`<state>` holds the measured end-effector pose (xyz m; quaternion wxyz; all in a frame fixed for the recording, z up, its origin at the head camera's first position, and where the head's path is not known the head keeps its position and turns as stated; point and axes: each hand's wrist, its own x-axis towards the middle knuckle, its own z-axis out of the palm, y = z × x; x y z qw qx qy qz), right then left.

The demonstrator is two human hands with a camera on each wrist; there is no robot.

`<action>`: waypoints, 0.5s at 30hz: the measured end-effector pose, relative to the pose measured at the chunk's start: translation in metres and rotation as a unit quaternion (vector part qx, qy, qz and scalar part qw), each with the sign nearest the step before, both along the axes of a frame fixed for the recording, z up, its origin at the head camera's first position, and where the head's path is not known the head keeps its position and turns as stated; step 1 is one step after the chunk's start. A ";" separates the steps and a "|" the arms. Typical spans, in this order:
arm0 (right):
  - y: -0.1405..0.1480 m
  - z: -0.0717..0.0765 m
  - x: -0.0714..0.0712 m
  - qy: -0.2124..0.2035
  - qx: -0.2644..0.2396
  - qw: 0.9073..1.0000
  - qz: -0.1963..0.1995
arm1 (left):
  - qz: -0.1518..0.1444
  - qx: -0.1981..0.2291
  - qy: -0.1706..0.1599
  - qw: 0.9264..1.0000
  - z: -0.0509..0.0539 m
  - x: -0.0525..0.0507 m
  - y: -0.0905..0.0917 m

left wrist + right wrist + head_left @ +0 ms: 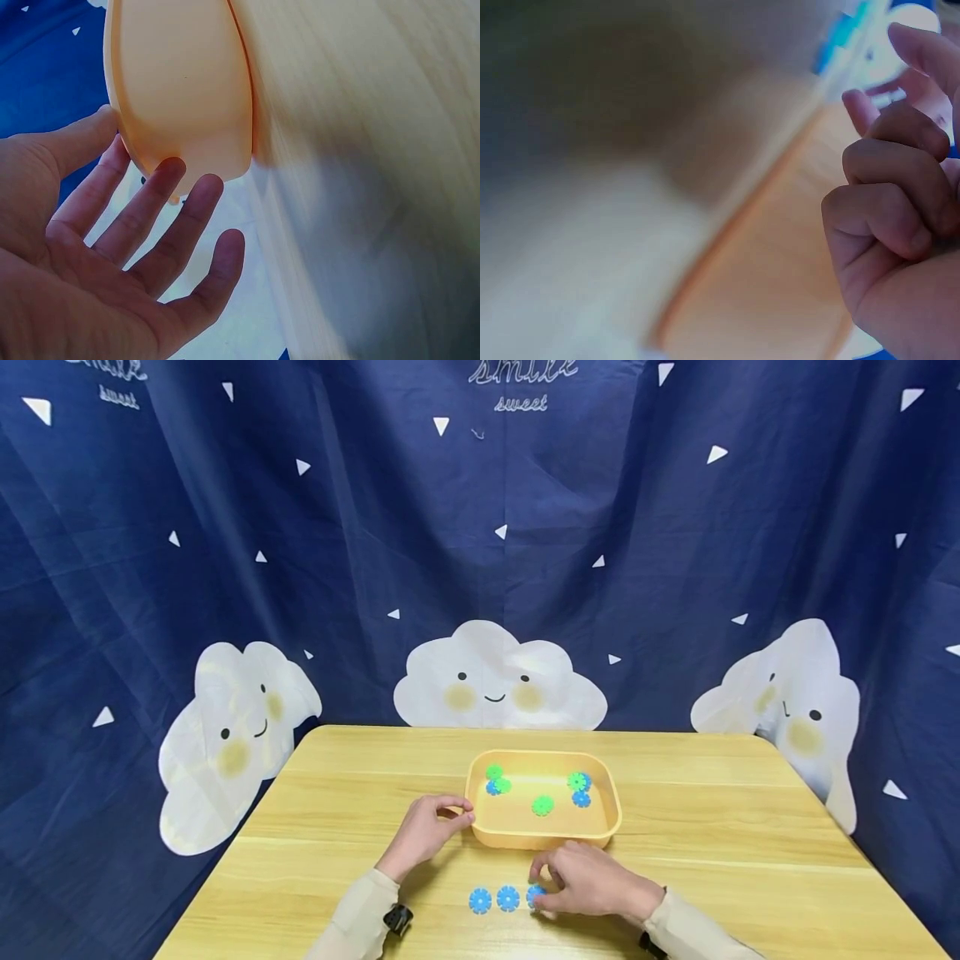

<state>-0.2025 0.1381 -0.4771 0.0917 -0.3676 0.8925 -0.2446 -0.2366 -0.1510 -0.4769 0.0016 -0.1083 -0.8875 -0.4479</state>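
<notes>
A peach-coloured plastic tray [546, 841] sits on the table. My left hand [426, 828] is at its left end, thumb and index finger pinching the rim; in the left wrist view the other fingers spread below the tray's wall [184, 82]. In front of the tray lie blue notched discs in a row: a left one [480, 901], a middle one [507, 898] and a right one [534, 893]. Over the right disc is my right hand [588, 881], thumb and index finger apart around it, partly hiding it. The right wrist view shows the remaining fingers [889, 210] curled.
Inside the tray lie green notched discs [543, 805] and blue ones [581, 798], some overlapping. The wooden table [750, 827] extends to both sides. Behind it hangs a dark blue curtain [360, 527] with white clouds and triangles.
</notes>
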 end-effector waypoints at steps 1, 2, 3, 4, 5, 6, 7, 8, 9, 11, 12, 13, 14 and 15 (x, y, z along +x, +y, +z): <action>0.000 0.004 -0.001 0.000 -0.010 1.000 0.004 | 0.000 0.000 0.000 1.000 0.000 0.000 0.000; 0.001 0.008 -0.003 0.004 -0.019 1.000 0.008 | 0.000 0.000 0.001 1.000 0.000 0.000 0.000; 0.001 0.013 -0.006 0.012 -0.027 1.000 0.011 | 0.000 -0.001 0.001 1.000 -0.001 -0.001 0.000; 0.001 0.018 -0.008 0.020 -0.031 0.999 0.009 | 0.000 0.000 0.001 1.000 -0.001 -0.001 0.000; 0.002 0.024 -0.010 0.031 -0.033 0.999 0.005 | -0.001 -0.001 0.001 1.000 -0.001 -0.001 0.000; 0.003 0.029 -0.013 0.040 -0.036 0.999 0.000 | -0.001 -0.001 0.001 1.000 -0.001 -0.001 -0.001; 0.004 0.034 -0.016 0.050 -0.038 0.998 -0.008 | -0.001 0.000 0.001 1.000 -0.001 -0.001 -0.001; 0.005 0.038 -0.019 0.060 -0.041 0.997 -0.016 | -0.003 -0.001 0.004 1.000 -0.001 0.000 -0.001; 0.005 0.042 -0.022 0.071 -0.041 0.996 -0.025 | -0.002 -0.001 0.003 1.000 -0.001 0.000 0.000; 0.007 0.048 -0.029 0.083 -0.043 0.995 -0.039 | -0.003 -0.002 0.004 1.000 -0.002 0.000 0.000; 0.007 0.051 -0.032 0.088 -0.045 0.994 -0.046 | -0.002 -0.001 0.004 1.000 -0.002 0.001 0.000; 0.007 0.054 -0.035 0.090 -0.050 0.994 -0.049 | -0.001 -0.001 0.003 1.000 -0.002 0.001 0.000; 0.006 0.057 -0.038 0.089 -0.053 0.993 -0.052 | -0.001 -0.001 0.002 1.000 -0.002 0.001 0.000; 0.006 0.059 -0.041 0.089 -0.056 0.993 -0.053 | 0.002 0.000 -0.001 1.000 -0.001 0.001 0.000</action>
